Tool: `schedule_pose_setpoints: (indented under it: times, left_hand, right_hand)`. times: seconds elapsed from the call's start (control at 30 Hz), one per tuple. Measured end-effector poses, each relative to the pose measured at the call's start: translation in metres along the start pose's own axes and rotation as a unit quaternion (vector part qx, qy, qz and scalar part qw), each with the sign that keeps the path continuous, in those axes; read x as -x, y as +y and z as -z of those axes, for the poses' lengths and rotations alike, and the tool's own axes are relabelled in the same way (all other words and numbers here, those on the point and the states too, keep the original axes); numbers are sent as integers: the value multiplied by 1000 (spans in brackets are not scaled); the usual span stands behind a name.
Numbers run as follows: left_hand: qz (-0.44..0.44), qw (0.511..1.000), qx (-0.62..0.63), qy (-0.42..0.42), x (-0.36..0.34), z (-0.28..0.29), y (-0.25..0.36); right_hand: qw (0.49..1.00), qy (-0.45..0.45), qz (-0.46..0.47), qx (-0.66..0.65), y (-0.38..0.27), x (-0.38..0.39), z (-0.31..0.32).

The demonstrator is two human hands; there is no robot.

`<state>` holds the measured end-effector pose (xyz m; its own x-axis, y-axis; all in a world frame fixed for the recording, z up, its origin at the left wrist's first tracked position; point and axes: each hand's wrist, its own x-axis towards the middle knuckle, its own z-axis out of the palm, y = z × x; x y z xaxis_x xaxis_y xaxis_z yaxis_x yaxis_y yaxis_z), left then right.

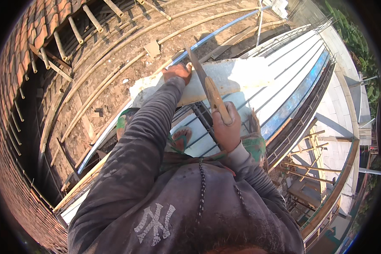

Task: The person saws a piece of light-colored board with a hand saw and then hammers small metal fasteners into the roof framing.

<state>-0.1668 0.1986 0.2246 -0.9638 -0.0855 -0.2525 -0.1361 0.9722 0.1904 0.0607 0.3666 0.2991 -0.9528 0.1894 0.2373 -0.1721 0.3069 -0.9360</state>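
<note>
A pale, stained board [247, 72] lies across the middle of the view. My left hand [178, 73] grips it near its far left edge, fingers curled. My right hand [226, 125] holds the wooden handle [217, 99] of a long tapered saw, whose blade [198, 69] lies over the board, pointing away from me, a little right of my left hand. Below the board my foot in a flip-flop [183, 137] rests on white panels crossed by dark bars.
Clay roof tiles [25, 25] and bamboo poles [89, 84] curve along the left. A blue strip [224, 29] runs beyond the board. White sheeting [292, 63] with dark bars extends right, beside an open wooden framework [315, 165] and foliage [362, 51].
</note>
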Motion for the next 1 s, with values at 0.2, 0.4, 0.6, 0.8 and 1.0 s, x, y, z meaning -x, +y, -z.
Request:
schedule_pose_setpoints:
  times: [0.2,0.4,0.6,0.8,1.0]
  left_hand:
    - [23,999,18,-42,-6,3,-10]
    - [32,999,9,-22,-5,-4,-11]
    - [18,1000,-4,-7,-7,-1,8]
    - [42,999,0,-8,-3,5,-13]
    - [13,999,10,-29,2,16,12]
  right_hand:
    - [992,-38,-110,-56,-13,6,11]
    - [994,-35,-105,-1,-34,50,51]
    - [989,-19,-117,-93,-7,-23,11]
    - [996,-40,-78,-7,-51,52,59]
    - [993,-29,-83,-79,-4,-23,16]
